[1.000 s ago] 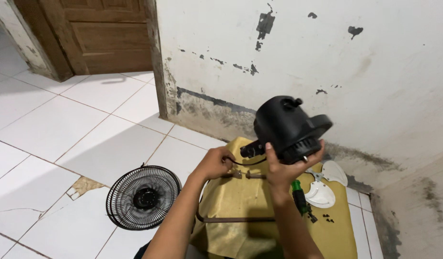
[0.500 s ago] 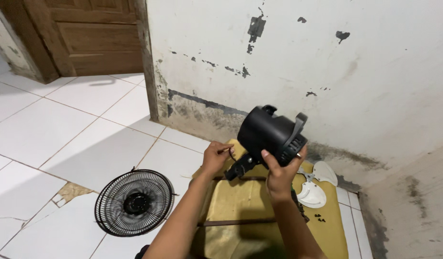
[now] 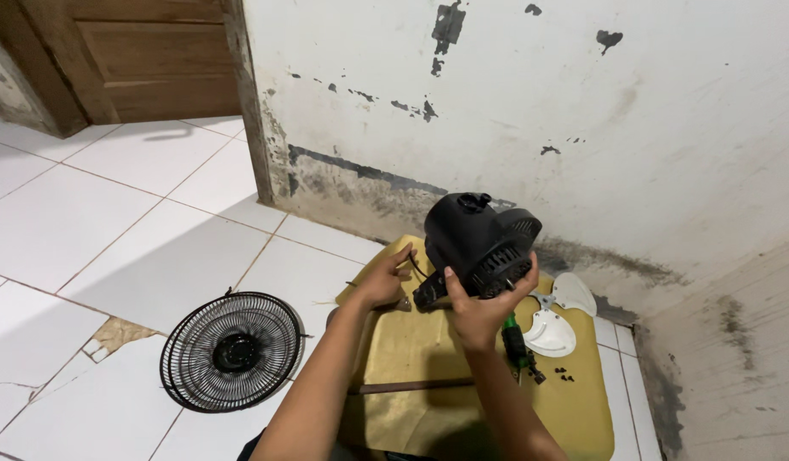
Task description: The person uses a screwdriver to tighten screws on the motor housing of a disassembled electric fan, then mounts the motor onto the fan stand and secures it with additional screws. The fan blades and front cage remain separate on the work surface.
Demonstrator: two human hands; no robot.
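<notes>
A black fan motor housing (image 3: 476,237) is held just above a small table with a yellow cloth (image 3: 420,358). My right hand (image 3: 478,309) grips the housing from below, thumb and fingers around its vented rim. My left hand (image 3: 382,283) rests at the table's far left edge, pinching the thin black cord (image 3: 412,266) that leads to the housing's neck. A green-handled screwdriver (image 3: 514,341) lies on the cloth just right of my right wrist.
White fan blades (image 3: 558,318) and a few small black screws (image 3: 565,374) lie on the cloth's right side. A black wire fan grille (image 3: 232,350) lies on the white tiled floor to the left. A stained wall stands behind, a wooden door (image 3: 138,60) far left.
The motor housing has been lowered and turned, its vented rim now facing me. My left hand has stayed at the cord while the view shifted slightly.
</notes>
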